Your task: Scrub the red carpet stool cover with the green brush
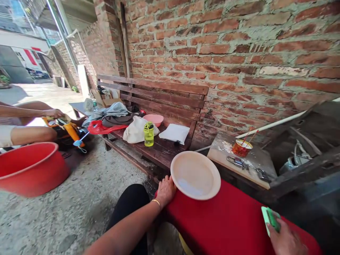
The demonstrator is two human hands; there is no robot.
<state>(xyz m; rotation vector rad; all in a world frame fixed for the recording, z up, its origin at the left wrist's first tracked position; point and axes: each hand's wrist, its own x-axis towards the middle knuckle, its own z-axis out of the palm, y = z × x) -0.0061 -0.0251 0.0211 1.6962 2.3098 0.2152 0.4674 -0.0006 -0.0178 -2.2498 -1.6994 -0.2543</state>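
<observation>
My left hand (167, 190) lies on the edge of a red cloth (225, 219), fingers laid down over it. Close against its fingertips is a cream shallow basin (196, 175), which has a shiny bottom and stands at the far end of the cloth. At the lower right, my right hand (288, 238) is closed around a flat green tool (271, 219), pale green along its outer side with a darker green grip. Its exact kind is unclear because of blur and the fingers covering it. The tool is over the right edge of the cloth.
A wooden bench (170, 152) holds a yellow-green bottle (149, 134), a pink bowl (154, 119) and bags. A board (220, 156) at right carries a paint-stained tub (241, 147) and metal clips. Left are a red tub (34, 177) and another person's arm (26, 111).
</observation>
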